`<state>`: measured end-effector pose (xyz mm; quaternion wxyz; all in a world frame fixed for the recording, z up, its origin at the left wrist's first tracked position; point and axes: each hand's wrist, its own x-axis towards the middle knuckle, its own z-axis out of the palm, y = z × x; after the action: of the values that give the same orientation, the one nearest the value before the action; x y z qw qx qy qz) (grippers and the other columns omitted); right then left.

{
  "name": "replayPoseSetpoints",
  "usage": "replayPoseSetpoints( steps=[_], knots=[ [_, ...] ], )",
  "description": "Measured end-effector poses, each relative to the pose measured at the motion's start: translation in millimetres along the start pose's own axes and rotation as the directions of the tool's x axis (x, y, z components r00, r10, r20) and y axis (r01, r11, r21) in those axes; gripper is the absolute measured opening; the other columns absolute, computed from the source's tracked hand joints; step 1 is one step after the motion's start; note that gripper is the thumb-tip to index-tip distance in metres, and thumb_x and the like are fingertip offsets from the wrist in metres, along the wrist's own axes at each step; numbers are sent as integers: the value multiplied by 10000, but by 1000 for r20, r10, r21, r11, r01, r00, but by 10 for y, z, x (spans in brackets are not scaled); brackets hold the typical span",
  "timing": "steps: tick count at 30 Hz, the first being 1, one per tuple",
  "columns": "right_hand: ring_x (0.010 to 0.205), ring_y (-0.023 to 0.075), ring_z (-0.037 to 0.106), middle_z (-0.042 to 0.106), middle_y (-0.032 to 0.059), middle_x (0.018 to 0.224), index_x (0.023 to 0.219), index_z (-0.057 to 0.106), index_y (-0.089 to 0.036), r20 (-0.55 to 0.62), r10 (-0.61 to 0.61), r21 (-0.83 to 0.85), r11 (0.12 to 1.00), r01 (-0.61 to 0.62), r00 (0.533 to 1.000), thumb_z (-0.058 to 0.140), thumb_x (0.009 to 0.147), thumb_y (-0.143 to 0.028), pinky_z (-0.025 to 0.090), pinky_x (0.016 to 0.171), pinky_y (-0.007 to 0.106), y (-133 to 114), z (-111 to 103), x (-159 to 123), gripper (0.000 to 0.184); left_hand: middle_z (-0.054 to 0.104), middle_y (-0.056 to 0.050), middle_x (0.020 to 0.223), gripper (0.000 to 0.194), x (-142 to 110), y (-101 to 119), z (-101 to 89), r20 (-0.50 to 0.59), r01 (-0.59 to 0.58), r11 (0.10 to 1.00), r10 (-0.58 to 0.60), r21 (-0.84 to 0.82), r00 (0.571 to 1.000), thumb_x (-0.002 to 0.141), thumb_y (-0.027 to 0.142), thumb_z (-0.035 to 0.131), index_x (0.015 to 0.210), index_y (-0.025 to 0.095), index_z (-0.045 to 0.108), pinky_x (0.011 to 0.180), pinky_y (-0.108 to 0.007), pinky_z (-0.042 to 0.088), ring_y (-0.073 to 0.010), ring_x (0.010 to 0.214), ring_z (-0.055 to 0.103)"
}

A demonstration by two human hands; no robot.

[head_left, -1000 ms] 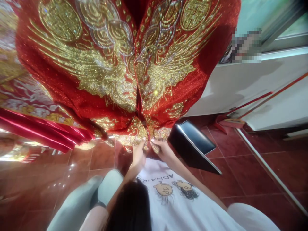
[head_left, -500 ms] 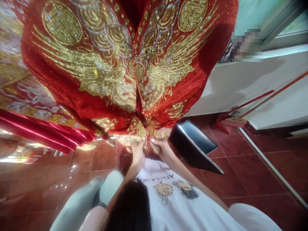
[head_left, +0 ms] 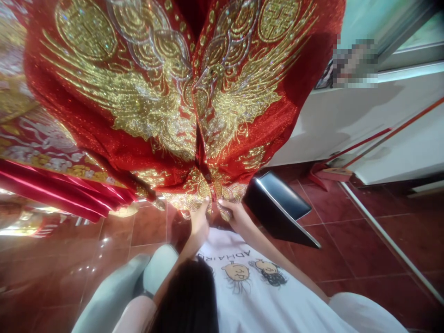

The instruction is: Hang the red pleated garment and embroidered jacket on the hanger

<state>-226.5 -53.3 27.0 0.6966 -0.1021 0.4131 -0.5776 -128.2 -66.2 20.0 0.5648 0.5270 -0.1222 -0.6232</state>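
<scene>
A red jacket [head_left: 277, 125] with gold and silver embroidery of two birds hangs in front of me. Its front opening runs down the middle, with a dark gap between the two edges. At the bottom hem, my left hand [head_left: 200, 219] pinches the left front edge, thumb on top of the cloth. Close beside it, my right hand [head_left: 233, 210] grips the right front edge the same way. Both hands sit near each other, and the fingers under the hem are hidden.
More embroidered red garments [head_left: 52, 138] and a pink satin cloth [head_left: 62, 185] hang at the left. Right of my hands stands a black bin [head_left: 277, 203]. A red dustpan [head_left: 321, 175] and long handles lean by the white wall [head_left: 398, 125]. The floor [head_left: 347, 249] is red tile.
Almost nothing differs. The view has shifted very slightly, and both hands stay at the jacket's hem in the same grip.
</scene>
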Motion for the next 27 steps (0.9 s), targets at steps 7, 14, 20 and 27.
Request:
replayPoseSetpoints(
  steps=[7, 14, 20, 27],
  knots=[
    [633, 158, 646, 680, 36, 671, 744, 639, -160, -32, -5, -14, 1000, 4, 999, 798, 541, -196, 534, 591, 255, 0, 26, 8, 261, 712, -11, 761, 385, 32, -4, -17, 36, 1, 1000, -1, -2, 999, 660, 260, 811, 1013, 197, 669, 914, -331, 536, -229, 967, 690],
    [609, 138, 620, 678, 24, 701, 748, 610, -173, -72, -67, -10, 998, 66, 995, 798, 550, -191, 525, 575, 249, 28, 77, 14, 274, 732, -46, 972, 558, 82, -36, -44, 33, -76, 997, 77, -8, 996, 630, 197, 834, 1142, 201, 612, 901, -341, 551, -222, 952, 697],
    [645, 156, 636, 691, 33, 784, 856, 617, -177, -76, -140, -5, 990, 140, 987, 811, 541, -186, 540, 610, 283, 56, 130, 24, 370, 723, -60, 1048, 468, 151, -46, -88, 6, -147, 986, 147, 74, 989, 670, 183, 806, 1101, 202, 622, 908, -330, 541, -209, 992, 687],
    [622, 172, 636, 675, 23, 725, 878, 623, -177, -165, -135, 6, 990, 138, 977, 810, 481, -164, 532, 576, 299, 89, 201, 97, 439, 725, -63, 794, 229, 116, 23, -124, 76, -94, 982, 82, 164, 994, 707, 234, 777, 893, 152, 671, 860, -323, 540, -208, 848, 705]
  ],
)
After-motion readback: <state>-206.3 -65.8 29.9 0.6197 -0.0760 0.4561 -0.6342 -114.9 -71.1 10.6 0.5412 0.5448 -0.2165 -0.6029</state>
